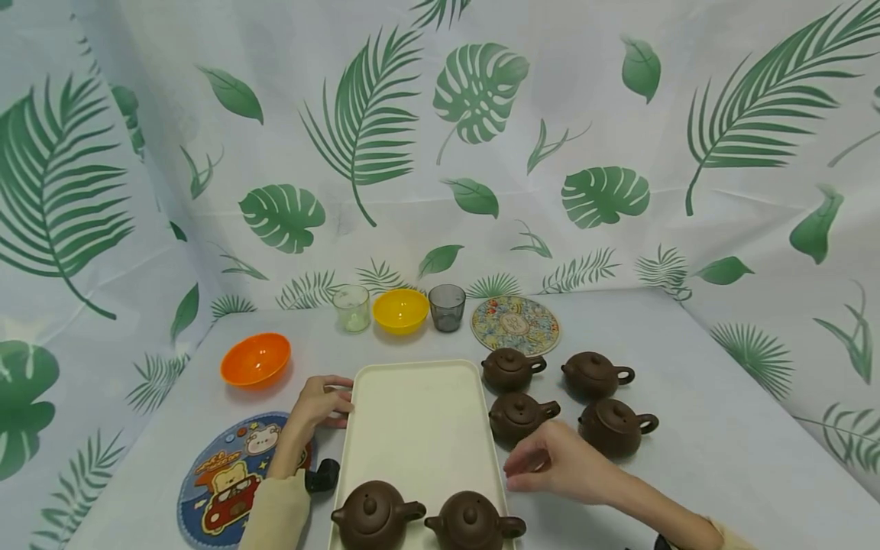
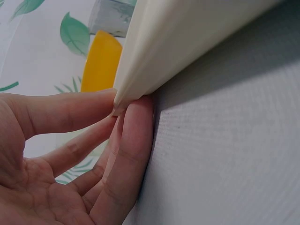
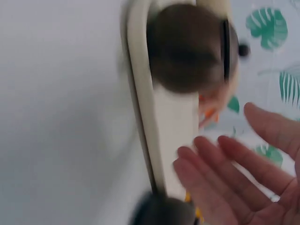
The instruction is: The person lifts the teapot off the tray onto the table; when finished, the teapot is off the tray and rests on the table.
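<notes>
Cream tray (image 1: 419, 428) lies flat on the bench (image 1: 722, 428), mid-front. Left hand (image 1: 319, 403) at the tray's left rim, far half; fingers (image 2: 133, 140) pinch the rim, thumb on top and fingertips tucked under the edge (left wrist view shows it plainly). Right hand (image 1: 557, 462) just off the tray's right rim, near half; fingers (image 3: 206, 178) straight and loose, grasping nothing. In right wrist view they sit just beside the rim, contact can't tell, pic blurred.

On tray, near edge: 2 brown teapots, left pot (image 1: 374, 516) and right pot (image 1: 473, 521), side by side, lids on, upright. Rest of tray bare.

Right of tray, on bench: 4 more brown teapots in a 2x2 block: back-left (image 1: 510, 369), back-right (image 1: 594, 374), front-left (image 1: 521, 416), front-right (image 1: 615, 426). Front-left one is just above the right hand, not touching.

Behind tray, row along the back: clear cup (image 1: 351, 308), yellow bowl (image 1: 400, 310), grey cup (image 1: 447, 307), patterned round coaster (image 1: 516, 325). Orange bowl (image 1: 255, 359) at left, apart from tray. Cartoon mat (image 1: 220, 481) front-left, partly under the left forearm; small black object (image 1: 321, 475) by the sleeve, between mat and tray, can't tell what it is. Leaf-print cloth (image 1: 481, 114) as backdrop
</notes>
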### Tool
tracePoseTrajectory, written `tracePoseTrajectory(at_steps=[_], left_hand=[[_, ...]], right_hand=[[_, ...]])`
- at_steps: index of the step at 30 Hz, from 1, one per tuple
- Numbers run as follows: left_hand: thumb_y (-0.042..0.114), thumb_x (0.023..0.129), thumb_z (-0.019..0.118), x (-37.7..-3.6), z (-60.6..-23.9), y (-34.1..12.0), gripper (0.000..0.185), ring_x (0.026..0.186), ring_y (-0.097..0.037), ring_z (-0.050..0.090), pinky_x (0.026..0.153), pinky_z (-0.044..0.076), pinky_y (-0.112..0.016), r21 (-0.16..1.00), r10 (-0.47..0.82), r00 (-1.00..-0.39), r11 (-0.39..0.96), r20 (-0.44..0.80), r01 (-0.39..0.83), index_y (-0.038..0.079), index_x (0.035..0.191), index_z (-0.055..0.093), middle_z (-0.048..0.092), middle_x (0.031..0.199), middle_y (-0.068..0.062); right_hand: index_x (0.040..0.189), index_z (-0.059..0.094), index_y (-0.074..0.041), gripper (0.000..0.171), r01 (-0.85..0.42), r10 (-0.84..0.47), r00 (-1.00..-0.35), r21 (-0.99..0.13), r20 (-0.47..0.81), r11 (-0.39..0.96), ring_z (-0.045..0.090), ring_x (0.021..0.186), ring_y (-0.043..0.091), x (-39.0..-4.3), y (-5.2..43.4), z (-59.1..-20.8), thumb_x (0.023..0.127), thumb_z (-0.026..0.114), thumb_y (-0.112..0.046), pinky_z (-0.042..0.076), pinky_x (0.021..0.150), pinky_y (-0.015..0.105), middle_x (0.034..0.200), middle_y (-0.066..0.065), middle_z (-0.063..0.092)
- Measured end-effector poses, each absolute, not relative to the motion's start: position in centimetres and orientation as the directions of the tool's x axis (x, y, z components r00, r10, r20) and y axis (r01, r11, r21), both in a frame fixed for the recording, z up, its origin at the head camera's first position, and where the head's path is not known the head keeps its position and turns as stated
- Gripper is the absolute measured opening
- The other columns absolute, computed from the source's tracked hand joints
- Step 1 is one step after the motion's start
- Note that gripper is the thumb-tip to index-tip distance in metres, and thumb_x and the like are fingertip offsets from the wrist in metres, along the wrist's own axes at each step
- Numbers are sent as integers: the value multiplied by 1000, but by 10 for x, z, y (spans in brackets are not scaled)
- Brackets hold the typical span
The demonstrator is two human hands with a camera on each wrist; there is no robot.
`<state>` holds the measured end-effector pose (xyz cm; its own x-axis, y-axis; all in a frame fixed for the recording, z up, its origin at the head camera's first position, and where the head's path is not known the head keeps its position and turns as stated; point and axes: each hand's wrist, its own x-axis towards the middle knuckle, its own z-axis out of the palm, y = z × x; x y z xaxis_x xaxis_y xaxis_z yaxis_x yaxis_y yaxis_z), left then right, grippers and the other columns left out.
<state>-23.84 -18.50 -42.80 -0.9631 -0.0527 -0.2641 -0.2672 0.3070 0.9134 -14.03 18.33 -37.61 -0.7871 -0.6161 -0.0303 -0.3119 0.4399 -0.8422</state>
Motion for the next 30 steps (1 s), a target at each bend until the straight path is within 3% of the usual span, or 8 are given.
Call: tracePoseTrajectory(at_steps=[5,12,30], left_hand=[[-7,76,66,-238,-428,-185,43,63,-17,65,54,58,-31,911,-57,-964,317,-260,-265,-6,119,60,67,91,-17],[-8,76,66,-239,-428,-185,43,62,-16,64,53,57,-30,914,-51,-963,306,-263,-266,-6,118,60,67,90,-16],[-8,75,65,-238,-428,-183,44,63,-17,64,53,57,-30,914,-63,-963,304,-264,-270,-6,119,60,67,93,-17]], right_hand=[[84,76,-5,16,-284,-632,-773,-864,-50,415,67,71,2,-122,175,-385,79,78,-19,56,62,20,77,-8,72],[86,76,-3,10,-311,-701,-713,-887,-21,343,66,72,-1,-112,172,-397,79,76,-10,56,61,20,79,-8,72],[90,76,2,17,-479,-617,-752,-835,231,270,66,79,1,-109,189,-407,84,72,-13,58,59,25,85,4,74]])
